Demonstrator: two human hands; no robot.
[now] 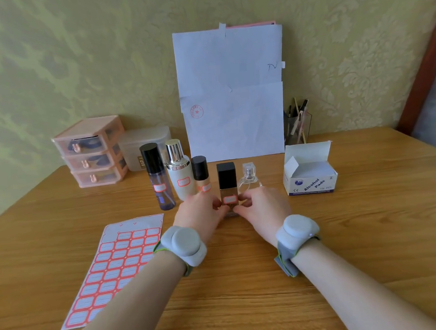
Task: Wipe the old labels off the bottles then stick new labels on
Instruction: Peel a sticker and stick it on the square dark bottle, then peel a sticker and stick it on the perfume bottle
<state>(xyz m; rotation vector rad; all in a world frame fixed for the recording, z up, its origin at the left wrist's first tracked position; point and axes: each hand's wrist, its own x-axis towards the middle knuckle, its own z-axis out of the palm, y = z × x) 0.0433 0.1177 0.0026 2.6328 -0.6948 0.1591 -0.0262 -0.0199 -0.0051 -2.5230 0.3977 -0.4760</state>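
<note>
Left hand (pixel 198 212): grip pinching square bottle (pixel 227 187) at its label (pixel 229 199).
Right hand (pixel 261 208): grip pinching the same bottle.
Behind: perfume bottle (pixel 249 178), partly hidden.
Bench (pixel 369 232): label sheet (pixel 116 268) left, alcohol pads box (pixel 311 177) right.

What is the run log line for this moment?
both hands press label | square bottle | perfume unlabelled

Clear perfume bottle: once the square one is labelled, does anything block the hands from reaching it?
Nothing visible blocks it. The clear perfume bottle stands just behind the right hand, beside the square black-capped bottle that both hands pinch, the left hand on its other side.
</note>
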